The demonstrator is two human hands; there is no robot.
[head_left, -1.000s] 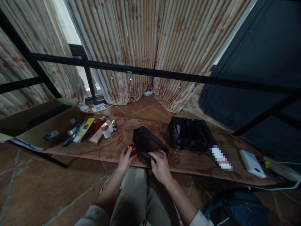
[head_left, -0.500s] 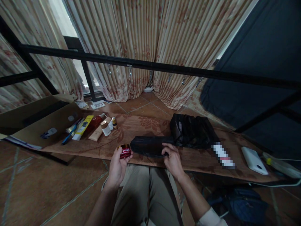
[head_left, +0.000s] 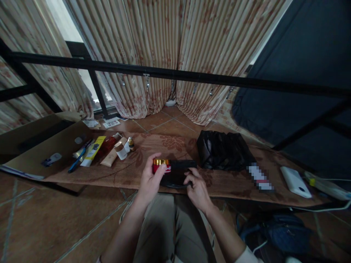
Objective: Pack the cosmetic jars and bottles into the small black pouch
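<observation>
My left hand point(head_left: 149, 181) is closed round a small red jar with a gold lid point(head_left: 161, 166), held upright just over the left end of a flat black pouch point(head_left: 178, 172). My right hand point(head_left: 196, 186) grips the pouch's near edge with bent fingers. The pouch lies on a brown flowered cloth point(head_left: 153, 146) spread over a low board in front of my knees.
A larger black bag point(head_left: 223, 151) stands right behind the pouch. Tubes, small bottles and a toothbrush point(head_left: 109, 149) lie at the left beside a flat cardboard sheet point(head_left: 41, 149). A white power bank point(head_left: 295, 181) and a cable rest at the right. A black metal bar point(head_left: 175, 75) crosses above.
My left hand lifted the red jar from beside the pouch and brought it rightward over the pouch's left end. The pouch went from bunched up to lying flat under my right hand.
</observation>
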